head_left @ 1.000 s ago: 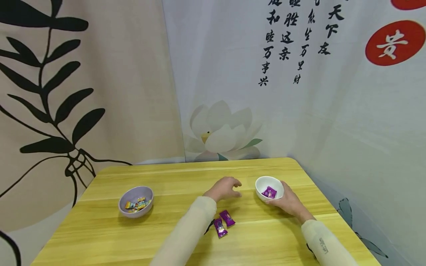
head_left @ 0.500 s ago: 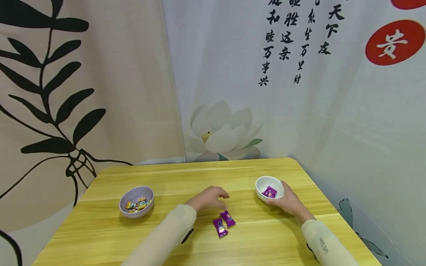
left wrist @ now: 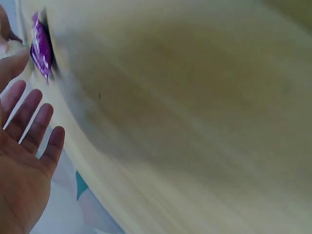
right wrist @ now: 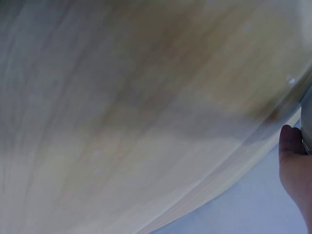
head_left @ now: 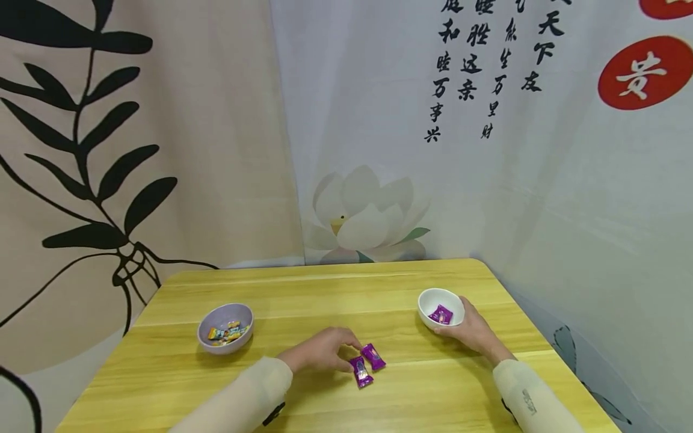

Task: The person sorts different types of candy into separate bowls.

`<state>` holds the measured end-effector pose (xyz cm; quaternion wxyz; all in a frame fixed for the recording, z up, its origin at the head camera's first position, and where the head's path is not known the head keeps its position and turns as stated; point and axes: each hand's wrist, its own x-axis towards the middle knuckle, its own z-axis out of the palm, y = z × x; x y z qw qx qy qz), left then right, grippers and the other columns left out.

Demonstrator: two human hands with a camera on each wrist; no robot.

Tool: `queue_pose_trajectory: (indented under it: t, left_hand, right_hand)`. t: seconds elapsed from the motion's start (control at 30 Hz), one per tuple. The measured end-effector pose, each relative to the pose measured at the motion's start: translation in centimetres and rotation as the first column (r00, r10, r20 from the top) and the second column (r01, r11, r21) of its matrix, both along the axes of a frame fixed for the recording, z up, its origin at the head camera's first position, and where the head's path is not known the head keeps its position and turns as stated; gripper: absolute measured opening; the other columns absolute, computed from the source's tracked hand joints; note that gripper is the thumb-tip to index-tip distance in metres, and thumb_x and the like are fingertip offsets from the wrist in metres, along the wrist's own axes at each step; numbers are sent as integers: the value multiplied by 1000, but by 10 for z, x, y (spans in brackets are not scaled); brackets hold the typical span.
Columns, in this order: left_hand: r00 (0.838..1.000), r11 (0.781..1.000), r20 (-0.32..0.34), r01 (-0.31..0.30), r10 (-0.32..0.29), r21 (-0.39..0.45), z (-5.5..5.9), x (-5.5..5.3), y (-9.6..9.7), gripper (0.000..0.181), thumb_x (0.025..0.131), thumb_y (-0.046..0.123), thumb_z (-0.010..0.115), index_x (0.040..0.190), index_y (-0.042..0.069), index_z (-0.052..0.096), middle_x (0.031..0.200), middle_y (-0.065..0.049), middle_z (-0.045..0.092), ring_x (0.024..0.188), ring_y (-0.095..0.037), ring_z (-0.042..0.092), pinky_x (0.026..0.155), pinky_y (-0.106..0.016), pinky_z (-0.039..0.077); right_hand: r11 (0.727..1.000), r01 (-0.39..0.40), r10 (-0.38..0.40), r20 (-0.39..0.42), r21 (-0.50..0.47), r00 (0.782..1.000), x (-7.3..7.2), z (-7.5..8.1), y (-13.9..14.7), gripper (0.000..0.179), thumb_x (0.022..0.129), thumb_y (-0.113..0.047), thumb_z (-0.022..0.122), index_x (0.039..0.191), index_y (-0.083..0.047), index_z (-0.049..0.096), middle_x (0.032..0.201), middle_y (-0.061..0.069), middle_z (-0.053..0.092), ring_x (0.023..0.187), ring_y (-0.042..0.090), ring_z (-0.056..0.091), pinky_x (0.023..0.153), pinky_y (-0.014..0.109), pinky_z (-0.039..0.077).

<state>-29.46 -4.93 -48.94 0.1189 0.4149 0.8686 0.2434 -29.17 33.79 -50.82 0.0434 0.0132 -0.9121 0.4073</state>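
Observation:
My left hand (head_left: 323, 350) hovers low over the table, thumb and fingers parted, its fingertips right at two purple-wrapped candies. The nearer candy (head_left: 361, 372) lies by the thumb; the farther candy (head_left: 373, 356) sits just beyond the index finger. In the left wrist view the fingers of this hand (left wrist: 29, 161) are spread, and a purple candy (left wrist: 41, 48) shows past the thumb. On the right, my right hand (head_left: 476, 329) grips the side of a white bowl (head_left: 428, 299). Purple candies (head_left: 441, 314) rest inside it. Only the bowl's edge shows in the right wrist view.
A lavender bowl (head_left: 206, 334) at the left of the wooden table (head_left: 325, 288) holds several yellow and blue wrapped candies (head_left: 230, 332). Behind the table hangs a printed cloth (head_left: 368, 120) with leaves, a lotus and lettering.
My left hand has moved left and toward me, from beside the white bowl down to the two purple candies on the table. My right hand keeps its hold on the bowl.

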Motion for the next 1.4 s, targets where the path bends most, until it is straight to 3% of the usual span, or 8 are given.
queue_pose_trajectory:
  t: [0.27,0.43,0.73,1.03,1.2,1.4]
  left_hand:
    - [993,996,-93,72,-76,-43,-6,6,5,41,81,19,82,120,17,70,123,7,63,116,-12,57,104,-34,42]
    - [982,990,-144,116,-126,-77,-10,6,4,40,81,20,83,119,14,72,115,8,66,107,-7,58,98,-27,45]
    - [969,986,-199,128,-147,-107,-15,10,1,40,81,27,83,119,15,72,109,10,63,101,-4,55,92,-22,46]
    - [948,974,-242,178,-209,-143,-13,12,3,36,85,27,79,119,18,72,109,7,59,100,-4,52,88,-19,44]
    - [944,974,-257,175,-208,-144,-12,13,3,28,85,31,79,111,22,73,106,9,57,97,-3,50,86,-18,43]
    - [957,983,-250,116,-150,-142,-13,14,1,25,79,38,83,98,24,74,102,13,56,93,-1,48,86,-18,43]
  right_hand:
    - [1000,-17,17,-23,0,1000,3,0,0,105,73,-40,89,146,4,29,135,25,48,121,40,50,103,59,38]
    - [1000,-26,25,-39,-5,999,2,0,-2,104,73,-39,89,146,5,29,134,27,49,120,42,51,103,59,39]
    - [1000,-10,10,-13,-7,1000,1,0,-1,108,72,-41,89,148,4,27,136,26,47,120,41,50,103,60,38]
    - [1000,-4,4,-11,-29,1000,2,0,0,105,72,-39,89,148,2,28,137,25,47,122,40,49,105,58,38]
    - [999,-12,12,-20,-34,1000,3,0,0,104,73,-37,89,147,3,29,136,25,48,121,40,50,104,58,38]
    - [999,-9,8,-13,-33,1000,3,0,-1,105,72,-38,89,148,2,28,137,25,47,122,40,49,105,58,38]
